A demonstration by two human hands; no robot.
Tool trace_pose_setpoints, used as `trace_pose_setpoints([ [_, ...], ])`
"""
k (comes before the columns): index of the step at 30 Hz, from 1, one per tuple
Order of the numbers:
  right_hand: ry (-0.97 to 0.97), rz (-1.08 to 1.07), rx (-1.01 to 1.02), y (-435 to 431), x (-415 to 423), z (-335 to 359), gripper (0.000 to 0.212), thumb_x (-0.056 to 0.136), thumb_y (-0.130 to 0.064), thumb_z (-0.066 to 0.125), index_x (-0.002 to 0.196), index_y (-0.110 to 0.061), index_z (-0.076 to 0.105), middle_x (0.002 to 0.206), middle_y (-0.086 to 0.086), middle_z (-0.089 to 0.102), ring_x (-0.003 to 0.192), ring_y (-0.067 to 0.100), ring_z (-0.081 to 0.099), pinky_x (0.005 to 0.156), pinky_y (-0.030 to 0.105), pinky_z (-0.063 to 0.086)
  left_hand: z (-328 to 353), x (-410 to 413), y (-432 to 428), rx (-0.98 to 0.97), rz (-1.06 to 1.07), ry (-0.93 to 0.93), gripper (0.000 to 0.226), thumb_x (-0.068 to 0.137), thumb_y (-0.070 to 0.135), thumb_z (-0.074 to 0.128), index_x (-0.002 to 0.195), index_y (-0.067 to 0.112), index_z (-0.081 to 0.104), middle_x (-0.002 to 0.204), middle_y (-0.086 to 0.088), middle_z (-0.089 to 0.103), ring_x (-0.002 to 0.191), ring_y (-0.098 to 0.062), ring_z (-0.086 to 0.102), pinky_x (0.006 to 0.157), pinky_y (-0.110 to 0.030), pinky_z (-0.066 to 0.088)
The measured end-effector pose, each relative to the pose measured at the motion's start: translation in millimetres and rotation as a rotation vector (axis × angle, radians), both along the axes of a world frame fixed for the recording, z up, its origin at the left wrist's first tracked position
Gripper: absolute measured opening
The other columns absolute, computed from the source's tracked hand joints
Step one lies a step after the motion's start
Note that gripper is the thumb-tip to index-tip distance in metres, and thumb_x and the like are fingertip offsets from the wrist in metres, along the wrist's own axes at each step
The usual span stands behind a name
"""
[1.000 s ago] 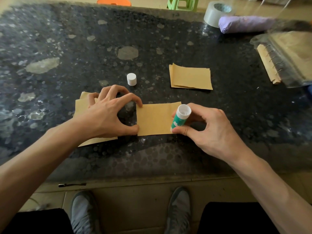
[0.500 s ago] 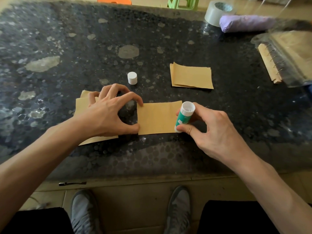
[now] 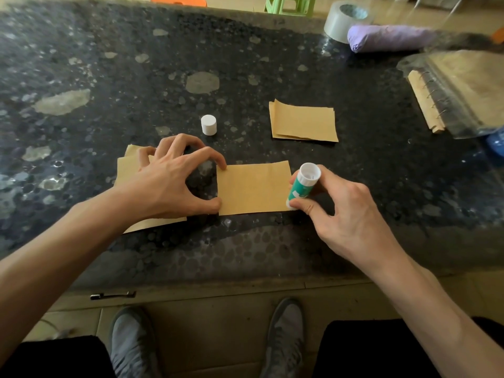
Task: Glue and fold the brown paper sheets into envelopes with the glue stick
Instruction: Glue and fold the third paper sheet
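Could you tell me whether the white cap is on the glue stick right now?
No, the white cap stands alone on the table, apart from the glue stick that the right hand grips.

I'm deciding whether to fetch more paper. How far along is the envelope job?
Likely done: a pile of brown pieces lies set aside farther back; whether glued, I cannot tell. In hand: the left hand pins one sheet while the right hand holds the uncapped glue stick at its right edge; the cap stands apart. Left: folding this sheet, plus the stack under the left hand.
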State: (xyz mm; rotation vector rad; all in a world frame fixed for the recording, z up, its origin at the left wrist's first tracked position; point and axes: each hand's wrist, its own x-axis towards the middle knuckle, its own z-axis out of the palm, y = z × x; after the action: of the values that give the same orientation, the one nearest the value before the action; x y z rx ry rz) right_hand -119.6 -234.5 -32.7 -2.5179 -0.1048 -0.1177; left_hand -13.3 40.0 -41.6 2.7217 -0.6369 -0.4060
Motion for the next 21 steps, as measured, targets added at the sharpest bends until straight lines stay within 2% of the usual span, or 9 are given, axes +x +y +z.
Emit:
trace_pose_setpoints([
  [4, -0.020, 0.012, -0.008, -3.5, -0.8, -0.7, 0.034, 0.094, -0.029, 0.073, 0.125, -0.017, 0.063, 0.114, -0.014, 0.065, 0.107, 0.005, 0.064, 0.088, 0.014, 0.053, -0.7, 0.5, 1.3, 0.003, 0.001, 0.009, 0.079, 0.052, 0.086, 0.048, 0.127, 0.064, 0.041, 0.130, 0.024, 0.021, 0.145, -0.014, 0.014, 0.117, -0.051, 0.013],
  [6, -0.008, 0.005, 0.021, -6.1, -0.8, -1.8, 0.034, 0.094, -0.029, 0.072, 0.125, -0.019, 0.063, 0.114, -0.015, 0.065, 0.108, 0.003, 0.064, 0.089, 0.014, 0.053, -0.2, 0.0, 1.0, -0.003, 0.003, 0.003, 0.079, 0.051, 0.087, 0.046, 0.127, 0.064, 0.042, 0.129, 0.025, 0.021, 0.146, -0.014, 0.015, 0.117, -0.051, 0.013],
  [9, -0.010, -0.024, 0.177, -12.1, -1.4, -1.9, 0.030, 0.094, -0.026, 0.071, 0.124, -0.024, 0.065, 0.114, -0.019, 0.067, 0.113, -0.001, 0.064, 0.093, 0.018, 0.054, -0.4, -0.2, 1.3, -0.008, -0.003, -0.001, 0.079, 0.051, 0.087, 0.045, 0.127, 0.064, 0.041, 0.129, 0.025, 0.020, 0.146, -0.014, 0.014, 0.118, -0.050, 0.012],
  [11, -0.059, -0.058, 0.374, -13.7, 0.1, 1.3, 0.029, 0.096, -0.021, 0.070, 0.124, -0.022, 0.065, 0.117, -0.011, 0.070, 0.115, 0.006, 0.067, 0.096, 0.022, 0.055, -0.6, 0.0, 0.9, -0.004, -0.005, 0.003, 0.080, 0.052, 0.086, 0.047, 0.128, 0.063, 0.041, 0.127, 0.026, 0.019, 0.145, -0.012, 0.014, 0.118, -0.050, 0.012],
  [14, -0.124, -0.081, 0.584, -11.1, 7.4, 7.1, 0.027, 0.099, -0.015, 0.067, 0.125, -0.011, 0.063, 0.118, 0.000, 0.069, 0.112, 0.011, 0.069, 0.091, 0.019, 0.054, 0.3, 0.0, -0.7, -0.005, -0.009, -0.003, 0.073, 0.062, 0.081, 0.066, 0.129, 0.062, 0.043, 0.128, 0.024, 0.020, 0.146, -0.013, 0.013, 0.118, -0.050, 0.012],
  [16, -0.133, -0.089, 0.627, -9.9, 13.7, 7.2, 0.026, 0.100, -0.016, 0.065, 0.125, -0.009, 0.063, 0.117, 0.001, 0.069, 0.109, 0.009, 0.069, 0.089, 0.017, 0.053, 0.7, 0.5, -0.8, 0.001, -0.008, 0.006, 0.071, 0.066, 0.078, 0.070, 0.129, 0.061, 0.043, 0.129, 0.023, 0.020, 0.147, -0.013, 0.012, 0.119, -0.050, 0.011],
  [19, -0.097, -0.041, 0.579, -7.6, 19.8, 3.0, 0.034, 0.096, -0.022, 0.070, 0.128, -0.014, 0.065, 0.115, 0.000, 0.072, 0.109, 0.011, 0.071, 0.092, 0.023, 0.057, 1.0, -0.2, -0.2, 0.012, -0.008, 0.016, 0.077, 0.058, 0.086, 0.055, 0.129, 0.062, 0.041, 0.130, 0.024, 0.020, 0.146, -0.013, 0.012, 0.119, -0.050, 0.012],
  [21, -0.065, -0.004, 0.505, -1.7, 22.2, -1.3, 0.041, 0.094, -0.023, 0.072, 0.135, -0.017, 0.063, 0.117, -0.005, 0.073, 0.112, 0.009, 0.070, 0.096, 0.024, 0.056, 1.2, -0.1, -0.8, 0.010, -0.002, 0.010, 0.071, 0.066, 0.080, 0.065, 0.130, 0.061, 0.042, 0.137, 0.020, 0.024, 0.147, -0.014, 0.012, 0.119, -0.050, 0.011],
])
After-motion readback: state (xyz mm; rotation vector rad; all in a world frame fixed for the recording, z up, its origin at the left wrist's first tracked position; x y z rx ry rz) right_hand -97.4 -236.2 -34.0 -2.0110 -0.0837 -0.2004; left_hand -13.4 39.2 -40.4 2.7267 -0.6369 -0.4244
